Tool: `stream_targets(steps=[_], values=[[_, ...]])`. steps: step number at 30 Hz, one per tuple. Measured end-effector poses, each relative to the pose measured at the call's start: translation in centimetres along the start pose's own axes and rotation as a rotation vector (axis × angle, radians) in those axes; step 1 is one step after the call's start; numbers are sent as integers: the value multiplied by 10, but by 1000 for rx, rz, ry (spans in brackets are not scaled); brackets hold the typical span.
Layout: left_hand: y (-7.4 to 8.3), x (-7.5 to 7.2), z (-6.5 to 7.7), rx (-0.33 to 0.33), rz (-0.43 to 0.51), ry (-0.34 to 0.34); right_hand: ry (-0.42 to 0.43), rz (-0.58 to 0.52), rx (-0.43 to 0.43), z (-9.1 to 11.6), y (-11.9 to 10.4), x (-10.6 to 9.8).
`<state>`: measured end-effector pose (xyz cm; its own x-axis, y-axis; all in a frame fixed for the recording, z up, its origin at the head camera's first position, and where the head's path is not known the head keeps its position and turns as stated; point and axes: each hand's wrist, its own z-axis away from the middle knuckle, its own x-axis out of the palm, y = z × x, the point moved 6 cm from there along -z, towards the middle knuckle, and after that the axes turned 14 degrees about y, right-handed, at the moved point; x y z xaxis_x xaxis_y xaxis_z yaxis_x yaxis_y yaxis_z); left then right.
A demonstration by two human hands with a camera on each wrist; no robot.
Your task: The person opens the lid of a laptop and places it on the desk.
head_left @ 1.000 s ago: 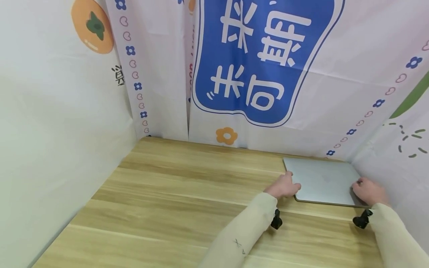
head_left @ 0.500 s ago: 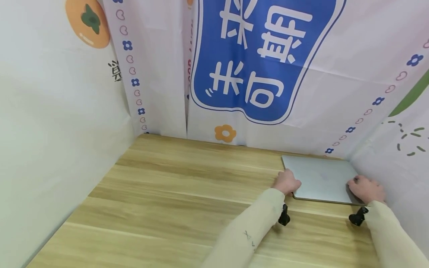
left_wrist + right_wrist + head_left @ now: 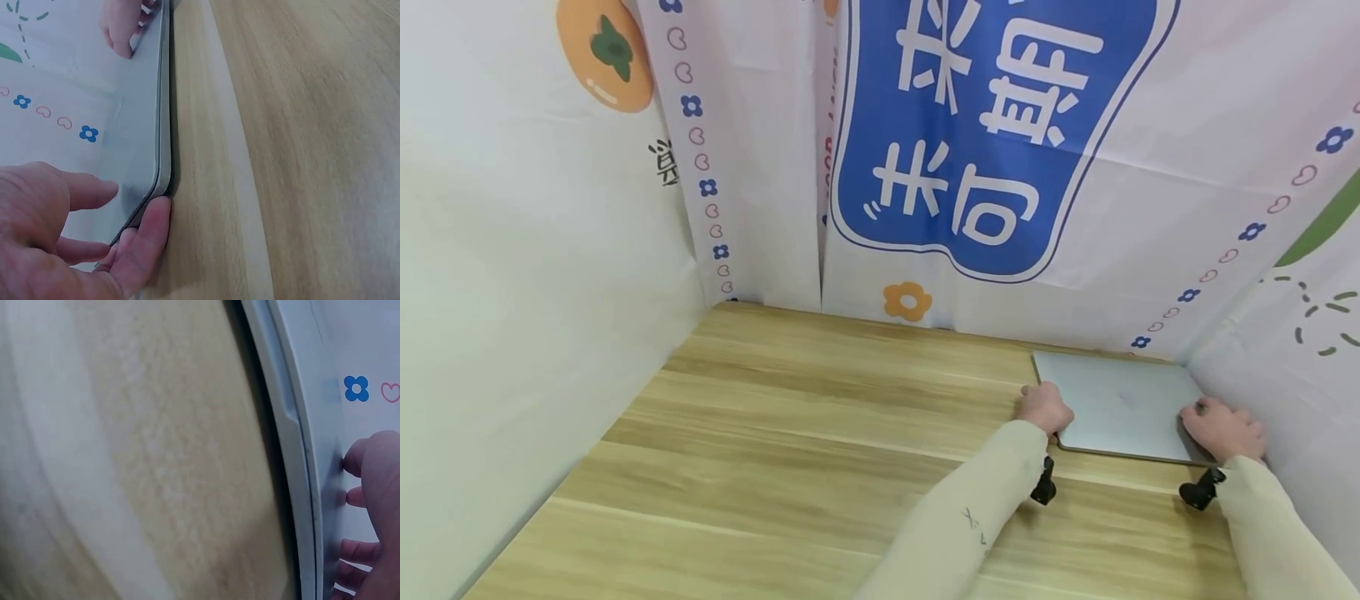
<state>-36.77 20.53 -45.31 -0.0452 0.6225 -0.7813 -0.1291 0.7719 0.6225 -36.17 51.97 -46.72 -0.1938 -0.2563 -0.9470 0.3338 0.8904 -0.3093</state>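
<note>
A closed silver laptop (image 3: 1120, 400) lies flat at the back right of the wooden table, its lid facing up. At its left edge, near the front corner, my left hand (image 3: 1043, 407) holds on. In the left wrist view the thumb reaches over the lid while the fingers (image 3: 147, 244) bend round the side and corner. My right hand (image 3: 1222, 429) grips the opposite side, thumb on the lid, knuckles towards the wall. In the right wrist view its fingertips (image 3: 354, 497) meet the lid's far part; whether any go underneath is hidden.
The wood-grain table (image 3: 775, 433) stretches left and forward of the laptop. A white printed cloth (image 3: 760, 208) stands along the back, with a similar wall (image 3: 1285, 367) close by the right hand. A black wrist camera (image 3: 1043, 483) sits under the left cuff.
My left hand has turned and drawn in, its thumb and fingers closing at the laptop's left edge. My right hand has shifted slightly left. The laptop stays about where it was.
</note>
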Motion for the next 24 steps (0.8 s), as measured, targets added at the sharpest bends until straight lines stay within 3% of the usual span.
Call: stream_targets(steps=[4, 13, 24], values=[[-1, 0, 0, 18, -15, 4, 0, 0, 22, 0, 2, 0], [-5, -2, 2, 17, 52, -9, -9, 5, 12, 3, 3, -1], [-9, -6, 1, 27, 25, 2, -10, -1, 30, 6, -3, -1]])
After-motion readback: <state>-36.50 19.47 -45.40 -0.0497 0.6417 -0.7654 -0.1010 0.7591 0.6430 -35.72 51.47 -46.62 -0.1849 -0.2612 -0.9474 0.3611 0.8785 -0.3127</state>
